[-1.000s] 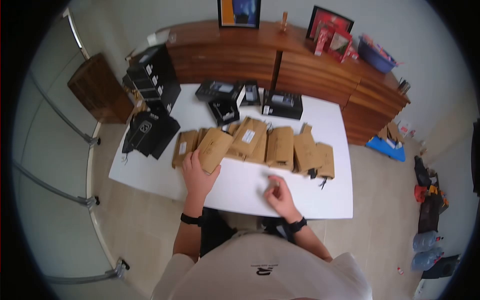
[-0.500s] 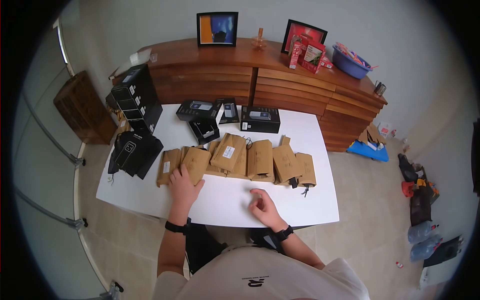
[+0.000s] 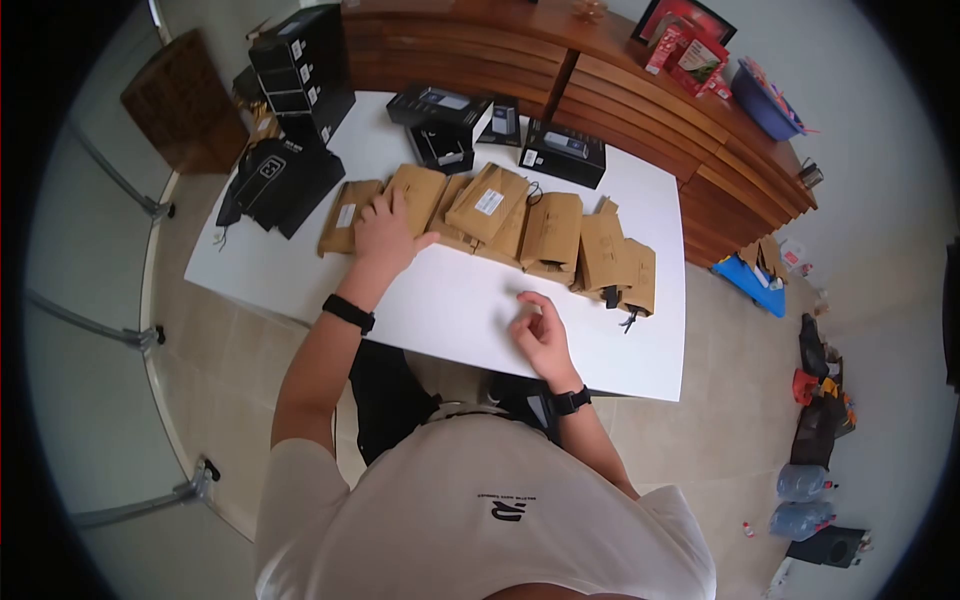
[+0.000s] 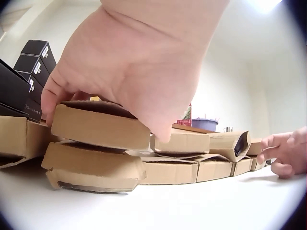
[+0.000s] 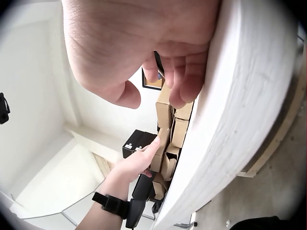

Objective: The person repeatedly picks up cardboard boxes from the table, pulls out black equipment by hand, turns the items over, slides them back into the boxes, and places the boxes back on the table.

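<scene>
My left hand [image 3: 385, 235] spans the near end of a brown cardboard box [image 3: 418, 190]. In the left wrist view, its fingers reach down the left side and the thumb lies by the right edge. That upper box [image 4: 100, 127] sits on another cardboard box [image 4: 93, 165]. Beside it to the left lies a box with a white label [image 3: 345, 215]. My right hand [image 3: 542, 335] stays low over the white table near its front edge, fingers loosely curled and holding nothing.
More cardboard boxes [image 3: 552, 230] run in a row to the right, some stacked. Black boxes [image 3: 565, 150] stand along the table's back, with a tall black stack [image 3: 305, 70] at back left. A black bag-like item [image 3: 285, 180] lies at left. Behind is a wooden sideboard [image 3: 450, 60].
The cardboard box under my left hand has gone from slanted to lying straighter on the box below, shifted left beside the labelled one. My right hand stays near the table's front. The head view has shifted.
</scene>
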{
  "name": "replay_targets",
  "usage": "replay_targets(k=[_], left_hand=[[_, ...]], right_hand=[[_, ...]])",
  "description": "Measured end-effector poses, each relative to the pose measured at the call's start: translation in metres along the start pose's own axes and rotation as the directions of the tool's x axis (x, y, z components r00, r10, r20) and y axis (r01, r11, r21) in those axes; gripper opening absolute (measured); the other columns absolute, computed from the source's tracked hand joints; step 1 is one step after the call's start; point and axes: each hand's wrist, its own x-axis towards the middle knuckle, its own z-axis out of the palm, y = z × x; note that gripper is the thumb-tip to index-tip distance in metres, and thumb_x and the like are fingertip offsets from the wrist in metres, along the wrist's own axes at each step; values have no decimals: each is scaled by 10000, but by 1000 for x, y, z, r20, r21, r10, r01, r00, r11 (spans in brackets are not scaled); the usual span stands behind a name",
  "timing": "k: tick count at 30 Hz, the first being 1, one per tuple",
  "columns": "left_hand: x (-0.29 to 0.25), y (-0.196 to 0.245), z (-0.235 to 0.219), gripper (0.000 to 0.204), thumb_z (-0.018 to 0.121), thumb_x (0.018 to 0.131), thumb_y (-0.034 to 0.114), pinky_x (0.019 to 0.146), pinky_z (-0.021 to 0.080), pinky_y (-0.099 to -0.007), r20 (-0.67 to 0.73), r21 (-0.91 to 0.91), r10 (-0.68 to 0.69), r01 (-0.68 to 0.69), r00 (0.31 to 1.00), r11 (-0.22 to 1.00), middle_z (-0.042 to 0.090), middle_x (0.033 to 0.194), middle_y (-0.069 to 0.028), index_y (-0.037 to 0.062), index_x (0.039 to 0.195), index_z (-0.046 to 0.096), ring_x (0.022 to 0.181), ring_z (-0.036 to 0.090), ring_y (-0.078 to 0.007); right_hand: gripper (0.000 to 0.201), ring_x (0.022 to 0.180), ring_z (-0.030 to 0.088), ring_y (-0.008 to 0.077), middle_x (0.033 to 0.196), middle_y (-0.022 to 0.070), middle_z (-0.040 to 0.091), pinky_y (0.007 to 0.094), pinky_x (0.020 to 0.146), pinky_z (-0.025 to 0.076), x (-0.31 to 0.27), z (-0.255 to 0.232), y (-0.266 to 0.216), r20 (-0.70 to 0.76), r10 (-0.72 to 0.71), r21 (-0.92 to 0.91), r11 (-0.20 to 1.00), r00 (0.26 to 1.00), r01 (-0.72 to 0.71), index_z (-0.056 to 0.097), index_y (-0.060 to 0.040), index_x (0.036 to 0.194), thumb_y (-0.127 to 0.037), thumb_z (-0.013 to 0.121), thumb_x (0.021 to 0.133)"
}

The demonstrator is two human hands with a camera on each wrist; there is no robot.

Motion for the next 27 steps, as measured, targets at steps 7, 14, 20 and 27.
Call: replay_targets(k=[7,14,20,27], left_hand=[[8,-7,8,979,636,782,681,998,390,-478,-111,16,32,-30,993,999,522,1311,-212,29,1462,372,1208,479,-356],[29,-6,4,975,565,814,722,1015,402,-506,-37,61,-26,28,999,998,526,1333,-237,6,1449,380,1265,460,-385],[41,-37,-12,909,476,902,675,1116,296,-519,25,-822,-176,121,984,557,431,1437,-258,-19,1471,335,1375,362,-387],[37,-106,-29,704,466,955,558,1090,343,-426,190,-970,-516,240,836,32,534,1380,-171,8,1394,467,1327,451,-327]], right_hand=[[407,734,528,66,793,-18,540,213,677,431,2,2,-5,7,-14,-40,999,1000,15,504,-61,1273,34,571,883],[372,731,499,56,784,-27,515,203,672,411,2,8,-13,4,-63,-14,998,998,63,520,-52,1245,44,561,888],[379,765,512,60,797,-30,513,201,708,421,3,7,-11,1,-26,-20,999,1000,26,520,-46,1253,46,562,888],[389,810,519,58,1093,8,569,207,759,451,4,4,-4,35,-39,12,999,999,38,512,-17,1267,59,561,888]])
